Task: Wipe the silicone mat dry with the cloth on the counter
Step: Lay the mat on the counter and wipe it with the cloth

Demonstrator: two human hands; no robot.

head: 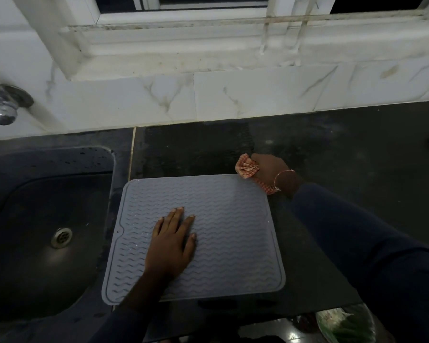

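A grey silicone mat (233, 233) with a wavy ribbed surface lies flat on the dark counter (344, 149), just right of the sink. My left hand (172, 243) presses flat on the mat's middle left, fingers straight. My right hand (270, 169) grips a bunched red-and-white checked cloth (245, 167) at the mat's far right corner. Part of the cloth also sticks out under my wrist. A bangle circles that wrist.
A dark sink (35, 231) with a metal drain (61, 237) sits to the left. A chrome tap (3, 102) juts from the marble-tiled wall. A white window ledge (208, 48) runs above. A plate with greens (344, 323) sits below the counter's front edge.
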